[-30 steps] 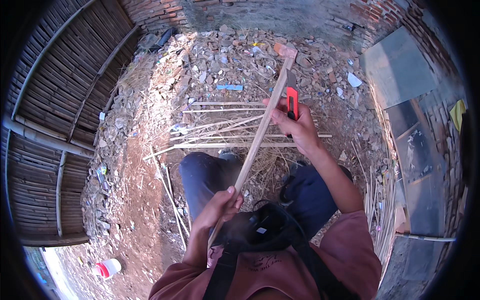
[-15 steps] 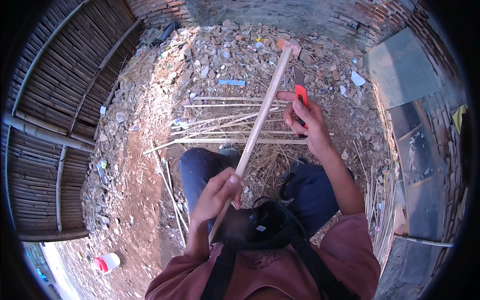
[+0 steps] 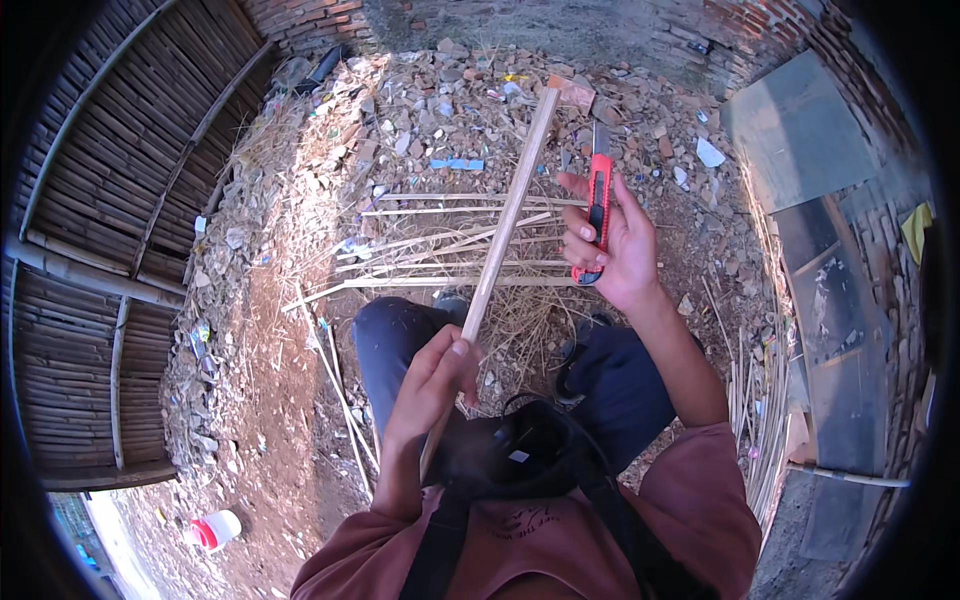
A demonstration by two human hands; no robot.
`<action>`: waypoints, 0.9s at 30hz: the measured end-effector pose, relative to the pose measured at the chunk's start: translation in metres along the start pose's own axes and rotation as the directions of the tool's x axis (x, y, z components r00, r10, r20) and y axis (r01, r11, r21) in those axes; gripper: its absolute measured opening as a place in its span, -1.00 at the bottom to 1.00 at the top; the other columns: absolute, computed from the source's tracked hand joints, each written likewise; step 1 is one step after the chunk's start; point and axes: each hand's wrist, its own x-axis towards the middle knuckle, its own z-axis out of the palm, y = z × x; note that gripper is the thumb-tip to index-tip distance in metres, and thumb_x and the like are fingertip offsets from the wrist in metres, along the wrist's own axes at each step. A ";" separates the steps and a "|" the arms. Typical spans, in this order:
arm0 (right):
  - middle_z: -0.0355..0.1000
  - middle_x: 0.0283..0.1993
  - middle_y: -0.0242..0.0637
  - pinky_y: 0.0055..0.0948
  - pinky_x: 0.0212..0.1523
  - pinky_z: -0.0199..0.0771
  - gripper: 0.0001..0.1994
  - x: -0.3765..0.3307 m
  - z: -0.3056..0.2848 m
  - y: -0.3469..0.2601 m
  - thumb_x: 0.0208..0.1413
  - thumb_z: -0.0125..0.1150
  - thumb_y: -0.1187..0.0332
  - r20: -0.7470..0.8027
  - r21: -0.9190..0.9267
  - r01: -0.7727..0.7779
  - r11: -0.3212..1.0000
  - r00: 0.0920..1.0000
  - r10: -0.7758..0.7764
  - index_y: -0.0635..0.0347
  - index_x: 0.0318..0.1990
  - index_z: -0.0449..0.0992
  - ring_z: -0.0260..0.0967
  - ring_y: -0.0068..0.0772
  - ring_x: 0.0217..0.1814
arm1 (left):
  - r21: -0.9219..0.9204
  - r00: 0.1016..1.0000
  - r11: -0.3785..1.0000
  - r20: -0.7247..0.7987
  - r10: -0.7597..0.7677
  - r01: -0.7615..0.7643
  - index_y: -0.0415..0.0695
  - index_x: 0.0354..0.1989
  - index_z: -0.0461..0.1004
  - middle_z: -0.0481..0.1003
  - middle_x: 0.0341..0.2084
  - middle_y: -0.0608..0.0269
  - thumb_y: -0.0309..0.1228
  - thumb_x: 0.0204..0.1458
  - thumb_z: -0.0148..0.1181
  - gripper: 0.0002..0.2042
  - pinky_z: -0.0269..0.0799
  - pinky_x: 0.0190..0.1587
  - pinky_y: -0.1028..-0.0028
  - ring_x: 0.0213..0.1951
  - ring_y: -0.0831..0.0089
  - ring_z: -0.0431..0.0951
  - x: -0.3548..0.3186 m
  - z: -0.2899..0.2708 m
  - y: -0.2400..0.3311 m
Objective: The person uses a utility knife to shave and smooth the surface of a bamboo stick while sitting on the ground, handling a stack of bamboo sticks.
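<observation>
I see my left hand [image 3: 432, 378] closed around the near end of the bamboo strip [image 3: 505, 215], its fingers [image 3: 455, 362] wrapped tight; the strip runs up and away from them. My right hand [image 3: 612, 245] grips the red utility knife [image 3: 598, 205], fingers curled about its handle, blade pointing away. A second ago the knife sat against the strip; now it has lifted off to the right of it, so I judge one shaving stroke finished. Beyond my fingers, cut bamboo slats [image 3: 450, 262] lie on the rubble ground [image 3: 300, 330]. The only container, a white bottle with a red cap [image 3: 212, 530], lies far left; I cannot tell its contents.
</observation>
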 end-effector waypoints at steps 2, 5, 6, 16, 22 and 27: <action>0.29 -0.43 -0.49 -0.59 -0.53 0.08 -0.39 -0.003 0.013 0.001 0.60 -0.28 -0.10 -0.027 -0.271 0.079 0.959 0.996 -0.090 0.26 0.31 0.45 0.04 -0.72 -0.64 | -0.011 1.000 1.000 -0.011 -0.001 0.001 -0.21 -0.05 0.39 0.36 -0.53 0.30 -0.21 0.54 -0.12 -0.71 0.50 -0.42 0.48 -0.57 0.51 0.43 0.000 0.002 0.004; 0.28 -0.46 -0.51 -0.63 -0.52 0.09 -0.43 -0.012 0.024 0.000 0.60 -0.24 -0.05 -0.016 -0.693 0.071 0.717 0.993 -0.113 0.27 0.29 0.48 0.10 -0.75 -0.59 | -0.065 0.998 0.998 -0.057 -0.013 0.010 -0.19 -0.07 0.41 0.31 -0.55 0.38 -0.24 0.53 -0.09 -0.74 0.39 -0.46 0.52 -0.58 0.59 0.33 -0.001 0.007 0.014; 0.28 -0.46 -0.51 -0.63 -0.52 0.09 -0.43 -0.014 0.026 0.004 0.60 -0.24 -0.05 -0.013 -0.693 0.069 0.718 0.994 -0.109 0.27 0.29 0.48 0.10 -0.75 -0.59 | -0.107 0.996 0.994 -0.089 -0.026 0.017 -0.18 -0.10 0.43 0.27 -0.57 0.45 -0.27 0.52 -0.05 -0.76 0.30 -0.48 0.55 -0.58 0.64 0.26 -0.001 0.008 0.015; 0.65 -0.04 -0.02 -0.27 -0.13 0.63 -0.59 -0.023 0.033 0.038 0.39 0.27 0.31 0.427 -0.904 0.428 -0.009 0.898 -0.103 0.31 0.29 0.50 0.67 -0.11 -0.16 | -0.073 0.992 0.997 -0.127 0.010 -0.019 -0.17 -0.07 0.42 0.22 -0.60 0.51 -0.26 0.52 -0.05 -0.77 0.17 -0.52 0.56 -0.60 0.67 0.20 -0.002 0.015 0.027; 0.65 -0.15 -0.24 -0.27 -0.35 0.65 -0.60 -0.023 0.027 0.047 0.32 0.37 0.22 0.570 -0.812 0.534 -0.237 0.813 -0.121 0.06 0.26 0.59 0.66 -0.21 -0.29 | 0.062 0.982 0.994 -0.157 0.101 -0.092 -0.16 -0.03 0.39 0.19 -0.58 0.49 -0.18 0.52 -0.09 -0.72 0.24 -0.57 0.60 -0.64 0.68 0.18 0.000 0.014 0.027; 0.54 -0.37 -0.41 -0.36 -0.56 0.51 -0.58 -0.025 0.026 0.050 0.22 0.47 0.10 0.637 -0.738 0.540 -0.404 0.755 -0.155 0.00 0.19 0.66 0.53 -0.45 -0.50 | 0.181 0.969 0.981 -0.219 0.115 -0.075 -0.18 -0.10 0.48 0.39 -0.55 0.55 -0.30 0.37 0.31 -0.79 0.19 -0.48 0.60 -0.51 0.78 0.32 0.002 0.021 0.033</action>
